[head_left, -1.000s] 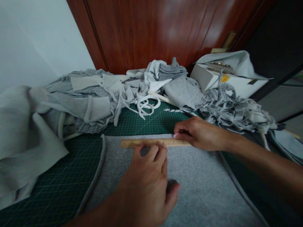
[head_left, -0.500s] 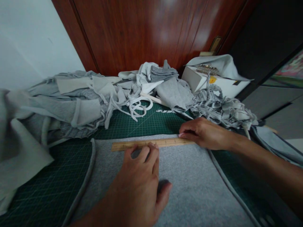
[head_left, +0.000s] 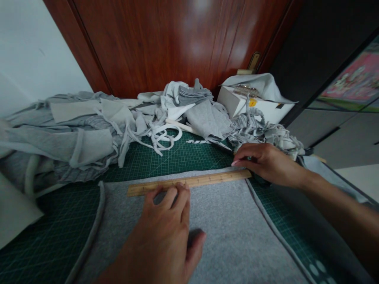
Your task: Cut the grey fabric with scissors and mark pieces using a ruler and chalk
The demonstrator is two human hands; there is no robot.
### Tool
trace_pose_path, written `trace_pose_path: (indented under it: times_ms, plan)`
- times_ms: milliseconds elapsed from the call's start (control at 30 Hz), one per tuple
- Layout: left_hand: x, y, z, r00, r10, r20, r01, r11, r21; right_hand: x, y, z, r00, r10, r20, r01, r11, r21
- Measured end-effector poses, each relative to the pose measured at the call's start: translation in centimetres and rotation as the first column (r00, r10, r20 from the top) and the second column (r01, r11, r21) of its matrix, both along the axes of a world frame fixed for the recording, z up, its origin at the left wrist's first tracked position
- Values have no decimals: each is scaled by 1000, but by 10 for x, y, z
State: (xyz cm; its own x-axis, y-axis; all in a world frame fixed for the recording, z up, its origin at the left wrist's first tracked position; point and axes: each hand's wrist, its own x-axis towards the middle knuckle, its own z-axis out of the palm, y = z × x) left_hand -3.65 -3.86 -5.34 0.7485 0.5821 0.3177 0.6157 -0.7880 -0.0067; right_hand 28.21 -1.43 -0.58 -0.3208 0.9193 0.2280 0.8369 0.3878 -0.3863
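A piece of grey knit fabric with rolled side edges lies flat in front of me. Across it, close to its far edge, rests a wooden ruler. My left hand presses its fingertips on the ruler left of the middle, fingers bent, thumb spread out over the fabric. At the far right corner of the fabric, just beyond the ruler's right end, my right hand has thumb and fingers pinched together. Whatever sits between those fingertips, if anything, is too small to make out.
A green cutting mat lies beneath the fabric. Grey cloth pieces are heaped at the left and back. Behind on the right stand a white box and a tangle of grey strips. A wooden door rises behind.
My right hand has come off the ruler and shifted to the fabric's corner, uncovering the ruler's right end. My left hand stays pressed on the ruler. The view has swung slightly right.
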Motion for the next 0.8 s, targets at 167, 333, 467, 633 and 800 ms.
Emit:
trace_pose_path:
  times_ms: [167, 333, 467, 633, 800]
  plan:
    - [0, 1, 1, 1000, 3, 6, -3, 1000, -18, -27, 8, -8, 992, 124, -21, -124, 992, -8]
    - [0, 2, -2, 1000, 9, -25, -9, 1000, -15, -49, 19, -10, 977, 214, -2, -214, 977, -2]
    - [-1, 1, -4, 999, 22, -46, -22, 1000, -1, -55, 23, -14, 966, 256, 28, -257, 966, 12]
    - [-2, -1, -4, 998, 16, -59, -16, 1000, -8, -57, 25, -19, 964, 263, 30, -264, 965, 15]
    - [-2, -2, -6, 998, 10, -57, -11, 1000, -19, -69, 28, -20, 956, 291, 29, -291, 957, 9]
